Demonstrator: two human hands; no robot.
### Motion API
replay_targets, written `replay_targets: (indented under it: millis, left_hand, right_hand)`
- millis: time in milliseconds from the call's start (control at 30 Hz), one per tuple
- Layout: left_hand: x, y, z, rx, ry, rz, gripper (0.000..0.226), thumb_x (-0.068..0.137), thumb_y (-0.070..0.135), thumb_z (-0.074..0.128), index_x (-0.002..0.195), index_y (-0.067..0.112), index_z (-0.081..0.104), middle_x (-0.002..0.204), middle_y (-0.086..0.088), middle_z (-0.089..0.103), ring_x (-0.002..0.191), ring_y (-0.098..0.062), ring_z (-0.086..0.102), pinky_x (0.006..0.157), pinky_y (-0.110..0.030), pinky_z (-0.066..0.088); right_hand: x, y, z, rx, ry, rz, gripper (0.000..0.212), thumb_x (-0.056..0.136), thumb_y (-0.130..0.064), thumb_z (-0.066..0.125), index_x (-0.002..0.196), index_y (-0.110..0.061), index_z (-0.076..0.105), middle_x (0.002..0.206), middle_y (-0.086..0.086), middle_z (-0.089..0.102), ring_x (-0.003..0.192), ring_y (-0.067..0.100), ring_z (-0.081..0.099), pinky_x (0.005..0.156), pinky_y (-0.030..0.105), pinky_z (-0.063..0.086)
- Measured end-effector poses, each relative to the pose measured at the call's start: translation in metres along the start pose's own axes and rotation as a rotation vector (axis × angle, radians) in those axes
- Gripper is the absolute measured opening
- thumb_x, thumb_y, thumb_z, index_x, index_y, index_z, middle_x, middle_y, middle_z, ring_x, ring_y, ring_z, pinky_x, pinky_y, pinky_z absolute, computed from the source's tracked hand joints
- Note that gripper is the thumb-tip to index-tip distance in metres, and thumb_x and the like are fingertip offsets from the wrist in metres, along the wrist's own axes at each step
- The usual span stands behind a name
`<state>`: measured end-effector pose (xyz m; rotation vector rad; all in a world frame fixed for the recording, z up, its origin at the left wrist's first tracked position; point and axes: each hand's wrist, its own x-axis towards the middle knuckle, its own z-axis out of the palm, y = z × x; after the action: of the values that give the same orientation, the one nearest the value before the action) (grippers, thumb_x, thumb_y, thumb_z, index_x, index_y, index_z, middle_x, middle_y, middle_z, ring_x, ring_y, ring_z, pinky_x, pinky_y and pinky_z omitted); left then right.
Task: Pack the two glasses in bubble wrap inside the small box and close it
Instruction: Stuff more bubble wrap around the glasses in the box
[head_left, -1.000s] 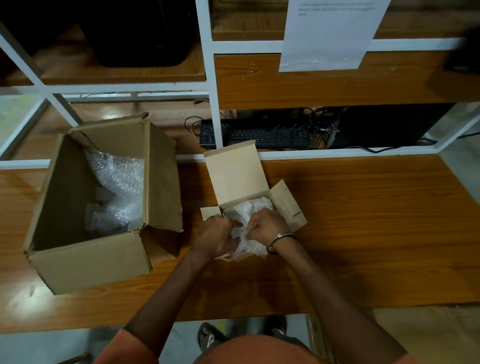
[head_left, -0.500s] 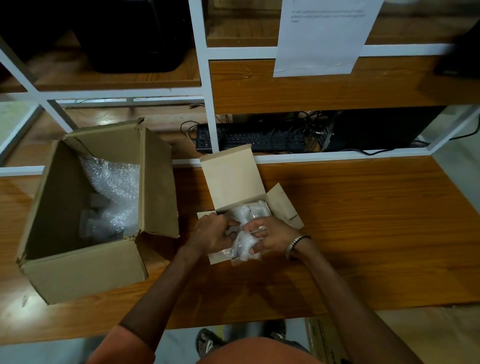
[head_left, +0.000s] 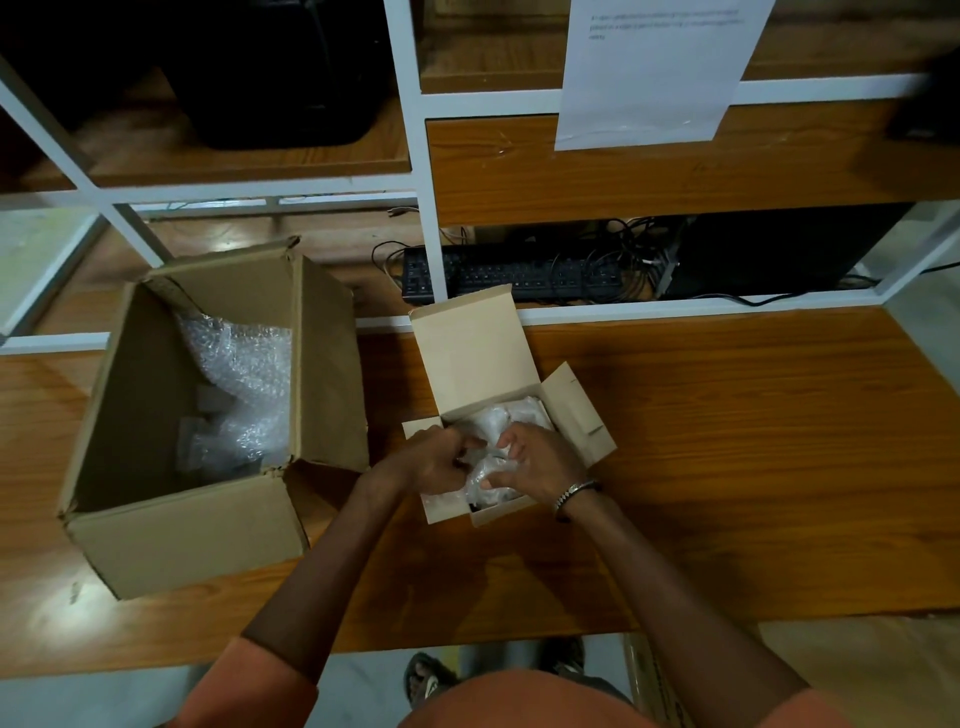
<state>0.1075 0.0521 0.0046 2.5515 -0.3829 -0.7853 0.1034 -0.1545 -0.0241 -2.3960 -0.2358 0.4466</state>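
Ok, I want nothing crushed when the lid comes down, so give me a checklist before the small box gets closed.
1. Lid of the small box standing open, clear of the hands: ok.
2. Side flap folded outward, not trapped inside: ok.
3. Bubble wrap tucked below the rim: not ok, it bulges above.
4. Both glasses wrapped and inside: cannot tell, wrap hides them.
5. Left hand and right hand out of the box: not ok, both grip the wrap.
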Motion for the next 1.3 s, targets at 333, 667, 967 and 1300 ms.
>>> replay_targets:
  millis: [333,667,967,1300]
  left_hand:
    - [-0.002,0.001,0.009,0.088,0.21,0.044,0.067,0.076,0.047,0.09,0.136,0.029,0.066,0.136,0.006,0.07,0.12,-0.017,0.067,0.086,-0.025,0.053]
    - [-0.009,0.002,0.032,0.159,0.331,0.076,0.072,0.082,0.056,0.077,0.146,0.034,0.054,0.16,0.005,0.047,0.15,-0.024,0.031,0.117,-0.036,0.035]
    - [-0.011,0.011,0.054,0.256,0.416,-0.029,0.057,0.09,0.06,0.058,0.141,0.034,0.06,0.142,0.003,0.066,0.13,-0.023,0.059,0.101,-0.038,0.054]
    - [-0.006,0.011,0.052,0.365,0.411,-0.091,0.042,0.102,0.049,0.054,0.14,0.034,0.063,0.115,0.0,0.076,0.103,-0.018,0.072,0.086,-0.033,0.058]
  right_hand:
    - [0.01,0.011,-0.018,0.055,-0.278,0.008,0.065,0.073,-0.01,0.089,0.13,-0.025,0.063,0.118,-0.003,0.062,0.099,0.015,0.065,0.084,0.033,0.061]
    - [0.007,0.002,-0.007,-0.141,-0.166,-0.073,0.072,0.074,-0.031,0.082,0.141,-0.031,0.056,0.122,-0.009,0.064,0.094,0.009,0.06,0.079,0.029,0.055]
    - [0.001,-0.005,0.003,-0.22,-0.09,-0.124,0.054,0.077,-0.046,0.078,0.125,-0.026,0.064,0.118,-0.002,0.065,0.102,0.019,0.063,0.07,0.025,0.043]
    - [0.001,-0.007,-0.008,-0.084,-0.191,0.019,0.081,0.065,-0.052,0.085,0.138,-0.032,0.058,0.095,-0.007,0.071,0.086,0.011,0.065,0.072,0.028,0.055]
